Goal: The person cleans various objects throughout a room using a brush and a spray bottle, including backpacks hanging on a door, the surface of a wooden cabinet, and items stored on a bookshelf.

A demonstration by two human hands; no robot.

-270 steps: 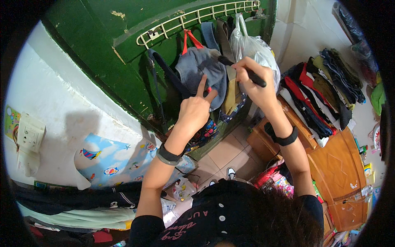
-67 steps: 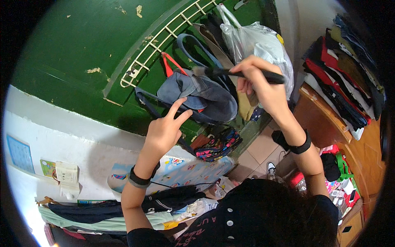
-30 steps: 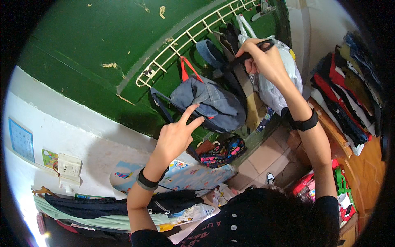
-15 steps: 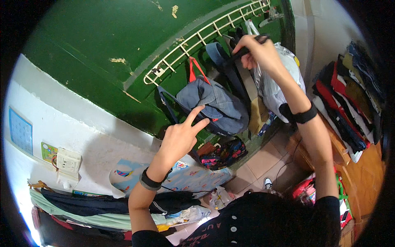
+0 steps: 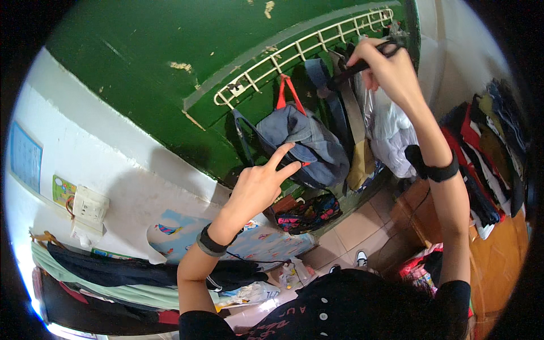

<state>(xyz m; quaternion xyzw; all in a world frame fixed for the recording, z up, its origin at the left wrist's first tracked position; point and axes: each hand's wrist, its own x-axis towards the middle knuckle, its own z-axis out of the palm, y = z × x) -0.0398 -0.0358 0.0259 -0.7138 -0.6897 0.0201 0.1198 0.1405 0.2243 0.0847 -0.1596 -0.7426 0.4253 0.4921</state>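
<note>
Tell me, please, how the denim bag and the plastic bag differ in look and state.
The denim bag is opaque blue, while the plastic bag is whitish and partly see-through. The denim bag has a red loop at its top; the plastic bag's top is mostly hidden behind the right hand. Fingers of the left hand are at the denim bag, not the plastic bag. Both hang below the wire rack on the green door.

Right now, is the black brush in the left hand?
No, the right hand grips the black brush, while the left hand has fingers at the blue bag.
</note>
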